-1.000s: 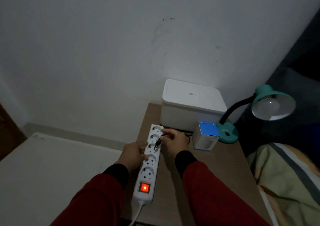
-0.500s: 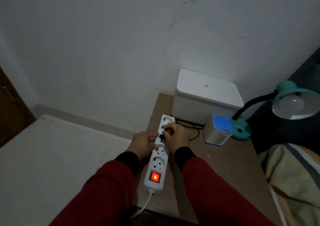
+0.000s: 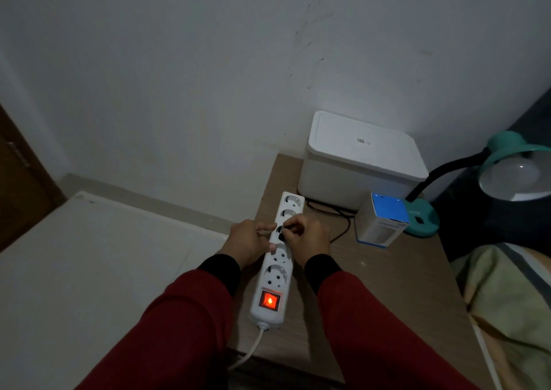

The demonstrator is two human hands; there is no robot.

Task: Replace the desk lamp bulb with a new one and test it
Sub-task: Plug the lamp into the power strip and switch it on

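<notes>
The power strip (image 3: 275, 258) is lying on the table (image 3: 372, 285), its red switch (image 3: 269, 300) glowing at the near end. Beside its middle sockets, the left hand (image 3: 249, 242) is gripping the casing while the right hand (image 3: 308, 239) is pinching the black plug (image 3: 283, 232); pushing straight down should seat it. Beyond, right of the strip, the desk lamp (image 3: 507, 177) is standing unlit, bulb (image 3: 517, 177) fitted.

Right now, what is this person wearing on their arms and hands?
Both arms are in loose red sleeves, with a snug black cuff showing at each wrist. The left hand and right hand are bare: no gloves, and no rings or watch that I can make out in this dim light.
</notes>
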